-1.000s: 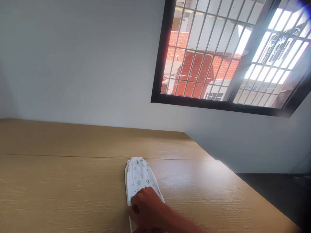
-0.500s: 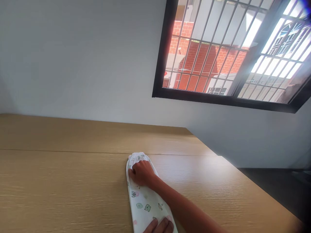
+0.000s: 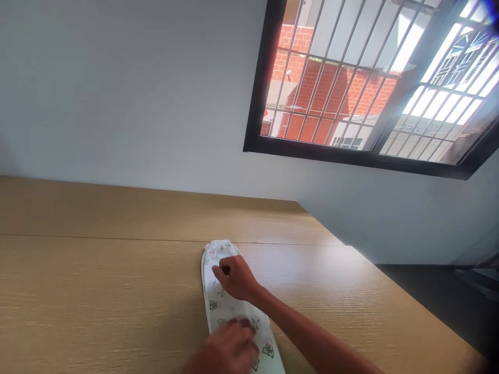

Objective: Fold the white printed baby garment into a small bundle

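Observation:
A small white garment printed with little green and pink figures lies flat and folded lengthwise on the wooden table, its cuffed end pointing away from me. My right hand rests on the far half of the cloth, fingers curled and pressing on the fabric. My left hand lies blurred over the near half of the cloth, palm down on it.
The table runs to a grey wall at the back, and its right edge drops off to a dark floor. A barred window sits high on the right.
My right hand slid up the cloth toward the cuffed end and then drew back a little. My left hand came into view and moved onto the near half.

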